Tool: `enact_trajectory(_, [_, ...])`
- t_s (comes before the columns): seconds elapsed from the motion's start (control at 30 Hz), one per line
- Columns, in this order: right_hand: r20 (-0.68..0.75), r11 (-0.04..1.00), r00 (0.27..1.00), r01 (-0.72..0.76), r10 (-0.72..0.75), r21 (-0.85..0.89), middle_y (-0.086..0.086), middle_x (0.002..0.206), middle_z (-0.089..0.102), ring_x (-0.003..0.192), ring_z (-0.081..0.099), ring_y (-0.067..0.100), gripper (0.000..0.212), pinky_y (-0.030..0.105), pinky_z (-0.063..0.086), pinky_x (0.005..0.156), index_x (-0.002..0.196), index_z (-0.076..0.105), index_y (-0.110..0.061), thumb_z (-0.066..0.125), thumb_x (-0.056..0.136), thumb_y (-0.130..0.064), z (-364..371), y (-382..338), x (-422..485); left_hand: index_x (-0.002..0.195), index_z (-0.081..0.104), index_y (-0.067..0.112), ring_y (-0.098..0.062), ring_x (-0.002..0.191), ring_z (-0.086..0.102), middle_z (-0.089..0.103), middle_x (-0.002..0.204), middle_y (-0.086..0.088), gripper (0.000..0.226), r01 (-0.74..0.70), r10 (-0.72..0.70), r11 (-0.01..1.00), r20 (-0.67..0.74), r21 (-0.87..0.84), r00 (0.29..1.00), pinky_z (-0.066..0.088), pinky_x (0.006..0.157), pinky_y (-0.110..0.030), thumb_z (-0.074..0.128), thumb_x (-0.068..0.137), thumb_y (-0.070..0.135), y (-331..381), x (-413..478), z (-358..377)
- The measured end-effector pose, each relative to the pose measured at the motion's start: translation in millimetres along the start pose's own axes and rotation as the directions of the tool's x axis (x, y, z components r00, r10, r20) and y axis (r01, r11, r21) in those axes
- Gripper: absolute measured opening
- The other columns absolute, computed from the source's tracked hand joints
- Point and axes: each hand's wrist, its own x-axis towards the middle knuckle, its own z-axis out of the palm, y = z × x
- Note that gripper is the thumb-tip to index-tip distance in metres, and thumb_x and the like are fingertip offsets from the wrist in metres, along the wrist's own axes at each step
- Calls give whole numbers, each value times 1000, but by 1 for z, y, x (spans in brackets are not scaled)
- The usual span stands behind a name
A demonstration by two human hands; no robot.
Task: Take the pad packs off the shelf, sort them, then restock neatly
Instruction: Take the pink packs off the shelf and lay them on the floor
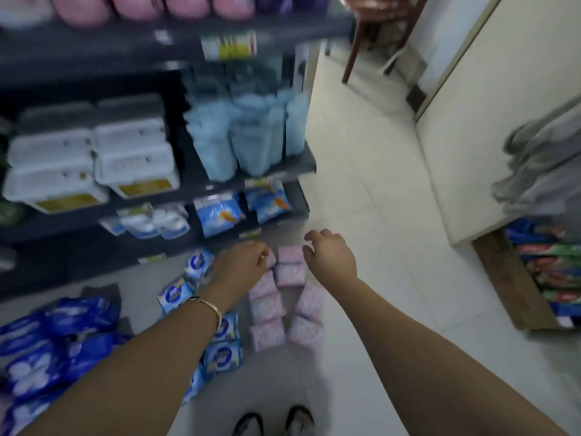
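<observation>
Several pink pad packs [284, 305] lie in two rows on the pale floor in front of the dark shelf [94, 212]. Light blue and white pad packs [176, 295] lie beside them to the left, and dark blue packs [56, 344] are heaped at the far left. My left hand [243, 264], with a bangle on the wrist, hovers over the far end of the left pink row with fingers curled; what they touch is hidden. My right hand [328, 254] hangs above the far pink pack [290, 254], fingers loosely curled, holding nothing.
White foam boxes [91, 162] and pale blue packs [248, 136] fill the middle shelf; blue and white bags [217, 212] sit lower, pink packs [157, 6] at the top. A crate of goods [553, 272] stands at right under a cream counter. My sandalled feet [275, 421] are below.
</observation>
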Motion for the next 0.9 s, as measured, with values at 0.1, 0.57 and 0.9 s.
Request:
enact_trajectory(0.1, [-90,998,994,60,-58,12,10,116,58,109,51,30,30,36,44,79,121,57,-14,41,98,-24,-90,-36,4,96,58,17,-25,93,57,60,99,-1,13,-31,26,998,-117,-48,993,43,73,-33,46,94,23,31,-2,-89])
enact_trajectory(0.57, [-578,955,772,293,-265,-47,9,107,62,103,55,31,26,35,41,70,114,60,-14,46,95,-24,-397,-233,-17,111,57,15,-26,98,57,60,108,-5,22,-157,178,984,-577,87,797,42,71,-32,47,92,16,76,-75,-442])
enact_trajectory(0.9, [-600,931,732,361,-324,-63,4,120,55,115,47,28,35,35,44,75,131,49,-20,44,98,-27,-465,-288,4,124,50,24,-23,109,48,53,115,1,33,-97,199,978,-697,184,689,41,88,-36,50,91,24,62,-73,-539])
